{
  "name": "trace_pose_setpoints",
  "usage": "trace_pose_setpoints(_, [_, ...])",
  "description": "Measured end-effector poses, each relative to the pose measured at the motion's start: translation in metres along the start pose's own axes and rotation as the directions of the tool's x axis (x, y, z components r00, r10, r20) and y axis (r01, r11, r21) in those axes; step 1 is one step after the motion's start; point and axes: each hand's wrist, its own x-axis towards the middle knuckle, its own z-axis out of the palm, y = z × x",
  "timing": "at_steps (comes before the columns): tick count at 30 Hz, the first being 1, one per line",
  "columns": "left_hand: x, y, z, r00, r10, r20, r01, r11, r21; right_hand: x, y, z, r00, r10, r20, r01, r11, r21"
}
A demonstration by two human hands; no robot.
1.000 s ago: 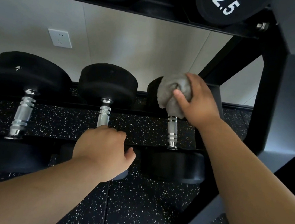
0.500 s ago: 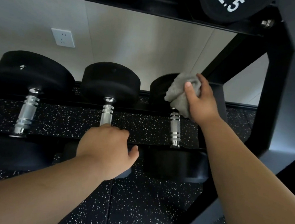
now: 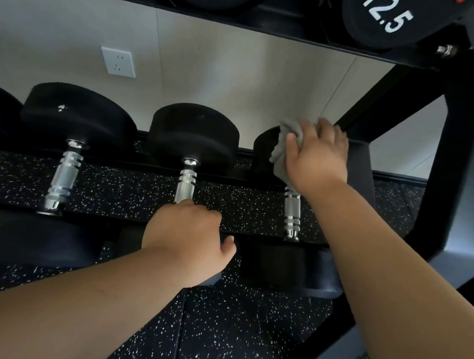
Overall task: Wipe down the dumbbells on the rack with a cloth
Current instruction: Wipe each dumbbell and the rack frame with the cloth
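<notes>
**Right-end dumbbell: cloth has passed from the inner face to the crown of the far head**

The rack (image 3: 456, 139) carries three dumbbells in view on its lower shelf, and others marked 12.5 (image 3: 378, 15) on the shelf above.

The right-end dumbbell (image 3: 291, 212) lies against the rack's right upright. The middle dumbbell (image 3: 193, 133) lies just beside it.

The left hand (image 3: 187, 238) stays curled round the near end of the middle dumbbell's handle, apparently as a brace.

The right hand (image 3: 318, 159) holds the grey cloth (image 3: 280, 154) against the far head of the right-end dumbbell. A second ago the cloth was bunched against that head's inner face, above the handle. The hand has since travelled up and to the right, and now lies flatter over the crown, with the cloth largely under the palm. The fingertips are blurred.

Judgement: the far head is mid-wipe. This dumbbell's handle and near head show no cloth contact at present, and the other dumbbells' condition cannot be told.
</notes>
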Motion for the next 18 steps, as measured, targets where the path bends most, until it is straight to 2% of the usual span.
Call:
trace_pose_setpoints(4, [-0.001,0.0,-0.001,1.0,-0.002,-0.011,0.002,1.0,-0.012,-0.011,-0.004,-0.004,0.965,-0.26,0.032,0.26,0.935,-0.242])
trace_pose_setpoints(9, [0.0,0.0,0.0,1.0,-0.008,0.01,0.008,1.0,-0.004,-0.019,0.002,-0.008,0.894,-0.425,0.141,0.448,0.848,-0.284])
trace_pose_setpoints(12, [0.0,0.001,-0.001,1.0,-0.016,-0.002,0.016,1.0,-0.009,-0.027,-0.003,-0.006,0.883,-0.446,0.144,0.468,0.862,-0.196])
trace_pose_setpoints(14, [-0.001,0.001,-0.002,1.0,-0.015,-0.014,0.015,1.0,-0.025,-0.033,-0.013,-0.008,0.898,-0.426,0.111,0.435,0.897,-0.071])
trace_pose_setpoints(16, [-0.002,0.001,-0.003,0.999,-0.014,-0.028,0.013,0.999,-0.051,-0.044,-0.028,-0.01,0.93,-0.353,0.103,0.34,0.932,0.128])
trace_pose_setpoints(18, [-0.002,-0.001,-0.005,0.998,-0.021,-0.059,0.012,0.989,-0.147,-0.063,-0.047,-0.013,0.96,-0.23,0.162,0.161,0.921,0.354])
